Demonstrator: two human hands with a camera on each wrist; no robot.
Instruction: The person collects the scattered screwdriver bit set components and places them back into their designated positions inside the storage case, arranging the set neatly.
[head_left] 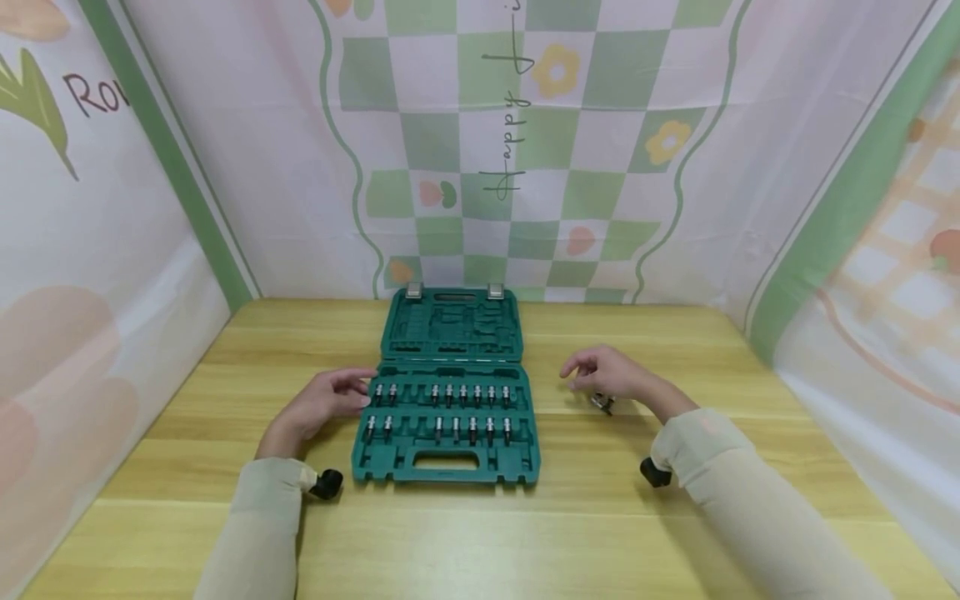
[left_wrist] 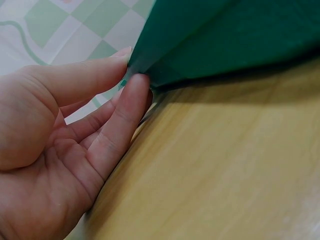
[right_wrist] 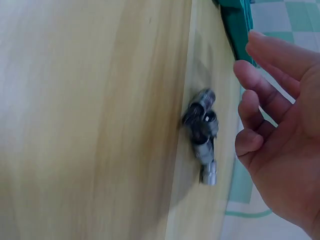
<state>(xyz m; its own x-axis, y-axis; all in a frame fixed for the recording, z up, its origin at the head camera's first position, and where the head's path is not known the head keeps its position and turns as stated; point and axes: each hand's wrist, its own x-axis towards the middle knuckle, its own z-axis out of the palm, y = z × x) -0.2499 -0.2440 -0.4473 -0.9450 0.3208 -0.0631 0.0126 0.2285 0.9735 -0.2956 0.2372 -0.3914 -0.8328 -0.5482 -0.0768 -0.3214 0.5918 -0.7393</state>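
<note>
A green plastic tool case (head_left: 517, 462) lies unfolded on the table, its lid (head_left: 453, 343) laid back toward the wall. Two rows of bit sockets (head_left: 462, 395) stand in its near half, with gaps in both rows. At the case's left side, my left hand (head_left: 322, 404) touches the edge with thumb and fingertips, seen close up in the left wrist view. To the right of the case, my right hand (head_left: 611, 373) hovers with loosely bent fingers and holds nothing. Below it, several loose bit sockets (right_wrist: 202, 142) lie in a small heap, partly hidden by the hand in the head view.
The wooden table (head_left: 450, 542) ends at a patterned cloth wall (head_left: 517, 150) just behind the lid. Cloth also hangs along the left and right sides. Black wrist cameras (head_left: 327, 484) sit at both sleeves, close above the table.
</note>
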